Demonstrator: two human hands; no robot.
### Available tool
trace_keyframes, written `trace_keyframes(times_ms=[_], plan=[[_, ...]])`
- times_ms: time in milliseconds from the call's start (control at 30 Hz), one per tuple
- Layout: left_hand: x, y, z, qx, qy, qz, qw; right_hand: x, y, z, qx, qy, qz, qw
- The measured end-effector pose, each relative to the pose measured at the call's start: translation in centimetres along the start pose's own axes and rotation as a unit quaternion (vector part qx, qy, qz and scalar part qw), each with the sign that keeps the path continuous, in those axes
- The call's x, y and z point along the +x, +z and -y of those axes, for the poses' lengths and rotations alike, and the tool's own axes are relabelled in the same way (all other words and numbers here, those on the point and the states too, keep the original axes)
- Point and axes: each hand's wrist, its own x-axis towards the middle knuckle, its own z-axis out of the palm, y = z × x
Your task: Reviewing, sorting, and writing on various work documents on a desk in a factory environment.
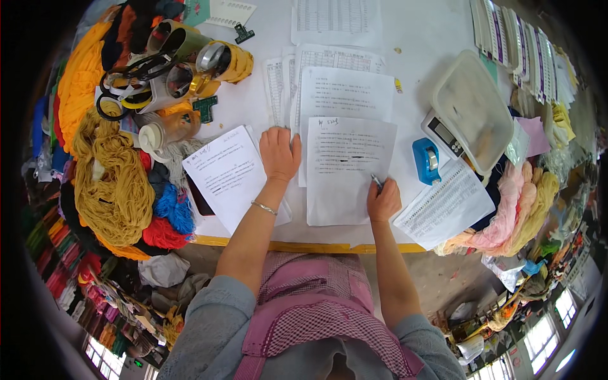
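My right hand [384,200] is closed around a pen [376,181], its tip near the right edge of a printed sheet [342,199]. That sheet carries several lines of text with dark crossed-out spots and handwriting at the top. My left hand [279,154] lies flat, fingers together, between this sheet and another marked sheet [229,171] on the left. It touches the edge of the left sheet. More printed pages [347,88] overlap beyond the middle sheet.
A blue tape dispenser [426,161], a digital scale [441,134] with a plastic tub [472,107] on it, and a tabulated sheet [453,206] lie right. Yarn hanks [114,183], a plastic bottle [168,134], an amber jar [225,62] and black clips [243,33] crowd the left.
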Motion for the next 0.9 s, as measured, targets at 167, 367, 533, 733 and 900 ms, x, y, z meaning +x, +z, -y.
trace_keyframes(times_ms=[167, 367, 533, 733, 900], plan=[[0.0, -0.1, 0.1, -0.007, 0.003, -0.01, 1.0, 0.2, -0.2, 0.1, 0.014, 0.04, 0.021, 0.999], [0.1, -0.1, 0.4, -0.038, 0.005, -0.01, 0.999, 1.3, -1.7, 0.3, 0.1, 0.132, 0.095, 0.982], [-0.1, -0.4, 0.8, -0.068, -0.001, -0.004, 0.998, 2.3, -3.2, 1.4, 0.143, 0.172, 0.133, 0.966], [0.2, -0.6, 0.8, -0.08, -0.001, 0.006, 0.997, 2.3, -3.4, 1.3, 0.195, 0.18, 0.123, 0.956], [0.2, -1.1, 0.6, -0.101, -0.02, 0.027, 0.994, 1.9, -3.6, 1.4, 0.223, 0.178, 0.113, 0.952]])
